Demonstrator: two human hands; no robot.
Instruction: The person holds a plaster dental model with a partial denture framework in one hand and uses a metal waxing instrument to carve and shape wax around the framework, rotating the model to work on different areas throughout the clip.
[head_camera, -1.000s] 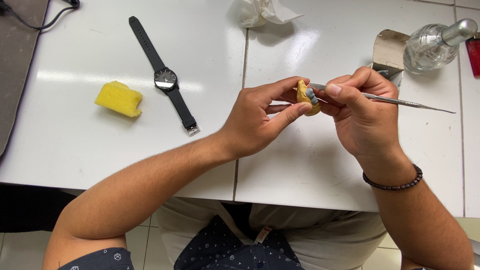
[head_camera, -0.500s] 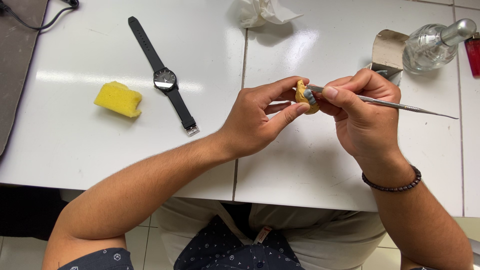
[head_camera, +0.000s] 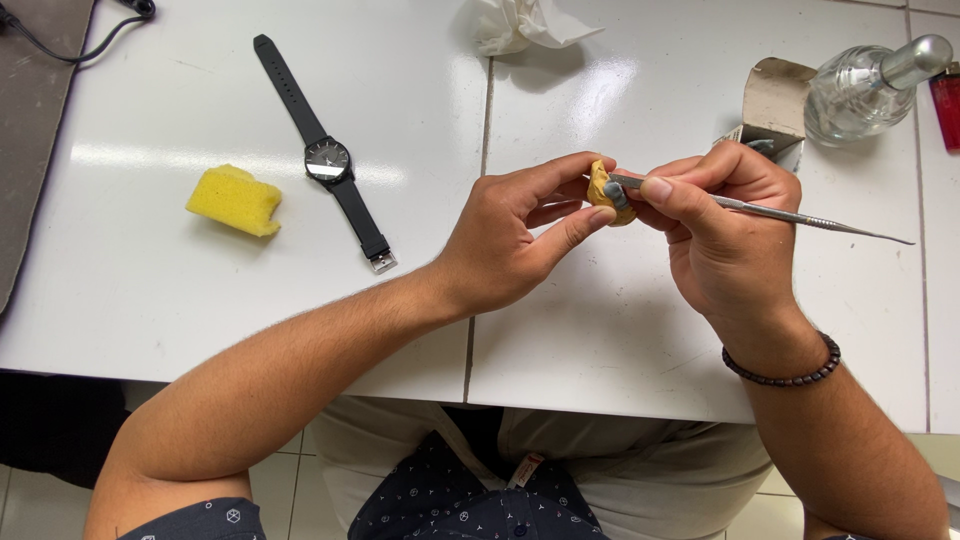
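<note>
Pinched between my left hand's (head_camera: 510, 240) thumb and fingers is a small yellow lump (head_camera: 603, 190), held up off the worktop (head_camera: 620, 330) about mid-frame, just over the seam between the two white panels. That grip is narrow and closed right on the lump. My right hand (head_camera: 715, 235) has a slim metal tool (head_camera: 800, 215) in a pencil grip, thumb and forefinger clamped near the working end, with the long handle sticking out to the right over the worktop.

What's different from a second ago: not much in the big picture, but the lump has turned a bit in my fingers and the tool tip has slid in closer, so now it sits right against the grey bit on the lump's face. Both hands are basically in the same spot, touching each other around the lump. To me that reads as fine work on one small area, tiny adjustments rather than any big move.

Around me, nothing else has budged. Black wristwatch (head_camera: 328, 160) lies flat to the left, well apart from my hands, with a yellow sponge (head_camera: 234, 199) further left of it. Crumpled white tissue (head_camera: 525, 25) sits at the top edge. Top right there's a small open cardboard box (head_camera: 775, 100) just behind my right hand, and next to it a glass bottle (head_camera: 860, 90) with a metal cap, lying tilted. Beaded bracelet (head_camera: 785, 370) on my right wrist.
</note>
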